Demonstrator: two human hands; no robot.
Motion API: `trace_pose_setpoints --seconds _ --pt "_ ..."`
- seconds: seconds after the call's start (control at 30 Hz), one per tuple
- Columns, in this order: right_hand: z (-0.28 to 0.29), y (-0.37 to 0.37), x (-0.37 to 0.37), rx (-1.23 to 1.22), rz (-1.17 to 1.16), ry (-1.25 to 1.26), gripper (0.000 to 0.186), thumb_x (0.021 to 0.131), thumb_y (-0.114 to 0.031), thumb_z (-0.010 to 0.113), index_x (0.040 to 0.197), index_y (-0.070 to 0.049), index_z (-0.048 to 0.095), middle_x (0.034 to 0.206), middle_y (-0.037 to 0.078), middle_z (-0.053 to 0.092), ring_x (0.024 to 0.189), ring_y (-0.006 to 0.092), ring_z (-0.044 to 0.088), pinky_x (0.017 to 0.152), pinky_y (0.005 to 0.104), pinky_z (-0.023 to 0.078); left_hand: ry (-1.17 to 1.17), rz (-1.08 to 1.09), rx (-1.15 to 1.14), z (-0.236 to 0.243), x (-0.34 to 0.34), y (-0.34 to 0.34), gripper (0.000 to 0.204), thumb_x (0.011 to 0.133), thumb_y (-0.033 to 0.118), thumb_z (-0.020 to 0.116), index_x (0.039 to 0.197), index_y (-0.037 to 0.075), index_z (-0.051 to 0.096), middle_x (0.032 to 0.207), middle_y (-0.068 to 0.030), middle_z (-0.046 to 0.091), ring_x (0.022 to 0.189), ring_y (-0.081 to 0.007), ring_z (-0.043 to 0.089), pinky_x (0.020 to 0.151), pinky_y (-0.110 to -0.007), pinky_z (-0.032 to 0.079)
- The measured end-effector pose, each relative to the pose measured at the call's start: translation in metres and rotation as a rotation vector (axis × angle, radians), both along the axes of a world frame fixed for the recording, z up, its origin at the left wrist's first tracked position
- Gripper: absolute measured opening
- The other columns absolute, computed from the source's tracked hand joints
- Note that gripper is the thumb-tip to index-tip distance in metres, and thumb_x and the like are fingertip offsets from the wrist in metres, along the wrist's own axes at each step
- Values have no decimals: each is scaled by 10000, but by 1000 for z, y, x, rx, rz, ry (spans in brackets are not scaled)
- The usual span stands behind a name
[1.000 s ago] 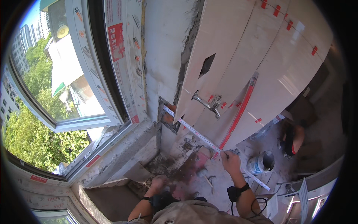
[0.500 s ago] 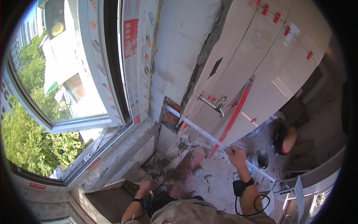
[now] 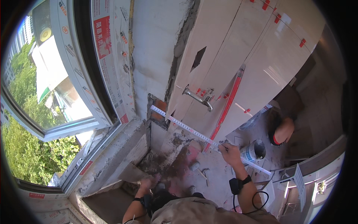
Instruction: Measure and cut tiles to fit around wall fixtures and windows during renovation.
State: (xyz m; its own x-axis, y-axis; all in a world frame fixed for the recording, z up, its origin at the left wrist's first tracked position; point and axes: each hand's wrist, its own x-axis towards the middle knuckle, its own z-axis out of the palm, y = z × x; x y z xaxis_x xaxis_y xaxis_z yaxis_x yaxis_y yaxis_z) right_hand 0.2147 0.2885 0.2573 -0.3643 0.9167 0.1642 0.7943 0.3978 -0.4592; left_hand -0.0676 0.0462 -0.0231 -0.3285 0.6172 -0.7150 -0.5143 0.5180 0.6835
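A white measuring tape [image 3: 181, 124] stretches slantwise from the rough hole [image 3: 158, 108] in the wall to the lower right. My right hand [image 3: 232, 155] is closed on it, thumb and fingers pinched at the tape, and the strip continues beyond the hand. Low on the left, my left hand [image 3: 145, 184] looks closed, with the fingers curled beside the corner of a grey tile [image 3: 131, 173]; what they hold is hidden. Just above the tape, a long red level [image 3: 228, 105] leans against the tiled wall [image 3: 257, 80].
A chrome tap [image 3: 199, 99] juts from the wall. An open window sash [image 3: 71, 125] stands at left. A hammer [image 3: 203, 173] lies on the dusty floor near a bucket [image 3: 255, 150]. At right, another person's arm [image 3: 284, 130] shows. A white rack [image 3: 298, 183] stands lower right.
The view has shifted, so the wall, window and tap sit farther left. My right hand stays closed on the tape. My left hand remains near the tile.
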Motion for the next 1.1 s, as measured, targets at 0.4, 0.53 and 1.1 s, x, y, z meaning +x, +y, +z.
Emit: trace_pose_setpoints --seconds 0.4,0.53,1.1 --pt "-198 -6 256 -592 -247 -90 310 830 -352 572 882 -66 680 873 191 650 856 372 612 762 446 481 -213 1 -137 1 77 22 216 832 87 542 1045 60 558 836 -41 608 621 -145 580 467 -251 419" --pt "-253 4 352 -642 -377 -135 284 832 -329 556 912 -85 679 877 190 648 880 380 609 780 448 481 -136 73 -188 10 156 62 282 834 86 539 1107 16 517 813 -52 596 612 -150 580 453 -245 438" --pt "-543 58 444 -970 -533 -153 291 800 -337 588 952 -101 668 918 176 662 911 358 620 799 437 487 -196 -292 -572 -153 401 119 432 888 219 559 1255 13 460 953 -106 621 856 -218 624 680 -350 515"
